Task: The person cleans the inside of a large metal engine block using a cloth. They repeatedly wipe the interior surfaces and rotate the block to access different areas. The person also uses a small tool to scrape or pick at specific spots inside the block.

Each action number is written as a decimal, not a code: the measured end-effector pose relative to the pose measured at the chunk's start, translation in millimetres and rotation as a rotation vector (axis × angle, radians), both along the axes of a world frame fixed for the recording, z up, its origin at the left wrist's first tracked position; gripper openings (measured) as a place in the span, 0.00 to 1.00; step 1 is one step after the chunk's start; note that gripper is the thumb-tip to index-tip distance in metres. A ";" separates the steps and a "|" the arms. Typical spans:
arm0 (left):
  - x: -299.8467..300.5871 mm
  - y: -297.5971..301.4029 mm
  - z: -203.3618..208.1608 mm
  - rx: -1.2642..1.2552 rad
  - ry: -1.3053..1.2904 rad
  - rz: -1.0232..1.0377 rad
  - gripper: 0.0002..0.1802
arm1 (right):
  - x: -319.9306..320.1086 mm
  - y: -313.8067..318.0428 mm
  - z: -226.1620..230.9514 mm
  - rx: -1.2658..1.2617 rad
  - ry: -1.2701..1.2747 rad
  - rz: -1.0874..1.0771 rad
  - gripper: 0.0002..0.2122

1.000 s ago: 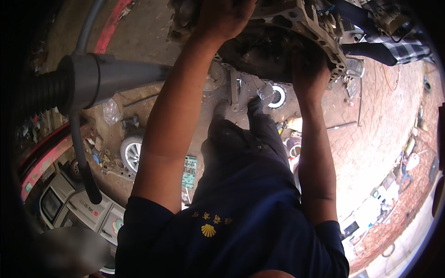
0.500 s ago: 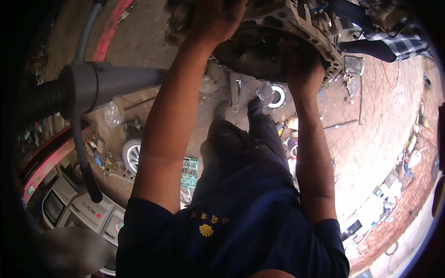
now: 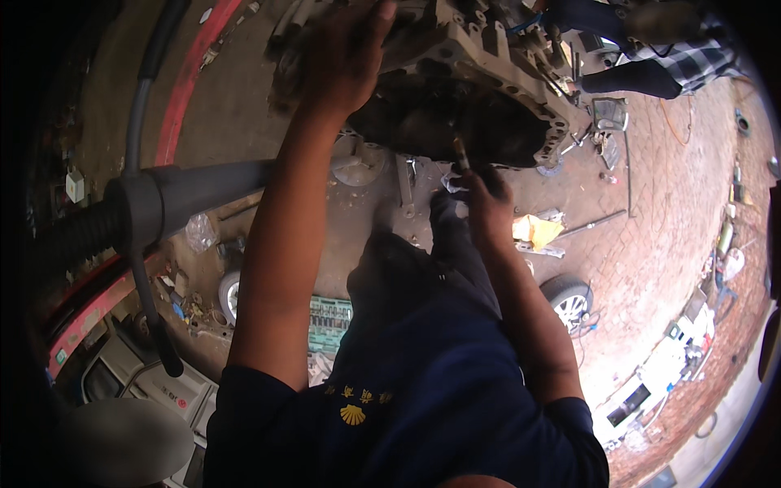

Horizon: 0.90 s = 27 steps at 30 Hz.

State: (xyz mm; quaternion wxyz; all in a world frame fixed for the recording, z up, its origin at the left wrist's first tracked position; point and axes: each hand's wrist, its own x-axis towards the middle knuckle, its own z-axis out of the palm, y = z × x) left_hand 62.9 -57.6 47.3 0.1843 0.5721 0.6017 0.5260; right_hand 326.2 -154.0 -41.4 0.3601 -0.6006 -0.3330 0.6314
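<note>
Above and ahead of me is a large metal bell housing [image 3: 464, 58], its flange pierced by several holes and its hollow dark inside. My left hand [image 3: 342, 69] is up at the housing's left side, partly in shadow. One finger of it stretches upward; the others are hard to make out. Below the hollow's lower rim, my right hand [image 3: 488, 202] is closed around a slim tool with a pale brownish shaft or handle [image 3: 461, 153]. The tool points up toward the hollow. Darkness hides its far end, so its exact kind cannot be told.
A dark grey lift arm [image 3: 220, 180] reaches in from the left. On the floor lie a green socket set case [image 3: 329, 324], a wheel [image 3: 568, 299], a yellow cloth or bag [image 3: 537, 232] and a long bar [image 3: 594, 224]. Another person's checked sleeve [image 3: 691, 65] shows at the upper right.
My right hand has come down and out of the housing's hollow, and the tool in it now shows. My left hand has shifted left and up. The whole view has swung slightly.
</note>
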 end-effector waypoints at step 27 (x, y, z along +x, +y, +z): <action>-12.9 -4.7 -19.6 -0.017 -0.005 -0.022 0.27 | 134.6 143.9 -15.5 0.047 -0.278 0.200 0.17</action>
